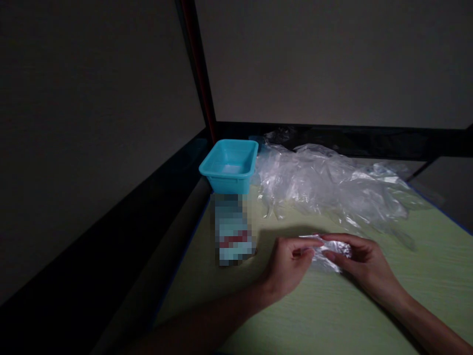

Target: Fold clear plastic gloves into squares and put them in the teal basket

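Both hands pinch a small, crumpled piece of clear plastic film (321, 260) just over the table, toward its front right. My left hand (290, 266) is closed on its left side, thumb against the index finger. On the other side, my right hand (364, 264) grips the film between thumb and fingers, and part of it is bunched under the palm. The two hands' fingertips are close together. Behind them lies a large heap of clear plastic bags (325, 180), apart from the hands.
A turquoise plastic basin (229, 175) stands at the table's far left corner. In front of it lies a flat object (234, 229) blurred by pixelation. The pale yellow-green table (288, 320) has a blue edge and meets dark-trimmed walls at the back and left.
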Demonstrator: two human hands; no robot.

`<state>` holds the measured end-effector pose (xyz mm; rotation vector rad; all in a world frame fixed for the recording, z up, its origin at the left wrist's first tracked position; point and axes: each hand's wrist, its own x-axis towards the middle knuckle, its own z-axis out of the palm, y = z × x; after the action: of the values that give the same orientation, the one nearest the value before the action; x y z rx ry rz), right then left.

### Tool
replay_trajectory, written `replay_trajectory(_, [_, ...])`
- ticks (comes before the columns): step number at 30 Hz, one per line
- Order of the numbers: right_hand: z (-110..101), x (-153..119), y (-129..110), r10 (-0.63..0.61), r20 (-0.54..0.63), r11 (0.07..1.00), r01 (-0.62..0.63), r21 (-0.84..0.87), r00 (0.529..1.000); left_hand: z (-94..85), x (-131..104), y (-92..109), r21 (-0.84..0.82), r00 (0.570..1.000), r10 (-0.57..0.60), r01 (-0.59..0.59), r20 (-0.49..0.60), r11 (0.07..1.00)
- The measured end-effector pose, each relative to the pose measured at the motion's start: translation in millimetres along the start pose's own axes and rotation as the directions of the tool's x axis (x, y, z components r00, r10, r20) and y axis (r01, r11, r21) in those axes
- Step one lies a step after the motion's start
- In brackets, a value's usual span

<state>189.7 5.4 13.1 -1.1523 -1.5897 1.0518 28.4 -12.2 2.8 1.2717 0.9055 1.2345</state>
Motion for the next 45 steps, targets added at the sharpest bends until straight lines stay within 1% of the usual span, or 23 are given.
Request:
replay_trajectory(14, [-1.4, 0.5, 2.7, -0.02, 0.046, 1.0, 0.02, 0.004, 0.999, 0.8, 0.7, 1.1, 0.025, 0.999, -0.027, 0.027, -0.03, 0.999])
replay_trajectory(20, [-1.4, 0.6, 4.9, -0.013, 0.04, 1.0, 0.013, -0.006, 0.999, 0.5, 0.6, 0.3, 0.042, 0.999, -0.033, 0.034, -0.031, 0.999])
replay_trajectory(25, [-0.4, 1.0, 5.9, -0.019, 0.035, 1.0, 0.018, 0.021, 0.999, 1.1, 0.9, -0.4, 0.049, 0.999, -0.04, 0.041, -0.027, 0.998])
replay_trajectory(29, [0.1, 0.5, 7.2, 0.004, 0.034, 0.998, -0.007, 0.07, 0.999, 1.8, 1.3, -3.1, 0.048, 0.998, -0.057, 0.058, -0.021, 0.997])
replay_trajectory(36, [0.3, -0.4, 7.3, 0.053, -0.018, 0.993, -0.05, 0.11, 0.998, 1.2, 1.5, -1.0, 0.043, 0.995, -0.096, 0.096, 0.003, 0.994])
replay_trajectory(40, [1.2, 0.1, 6.2, 0.069, 0.002, 0.988, -0.069, 0.136, 0.998, 0.4, 1.3, -0.4, 0.052, 0.993, -0.12, 0.12, 0.01, 0.991])
replay_trajectory(45, [2.2, -0.1, 6.0, 0.078, 0.008, 0.986, -0.078, 0.149, 0.997, -0.6, 0.7, -2.1, 0.052, 0.993, -0.119, 0.118, 0.014, 0.992])
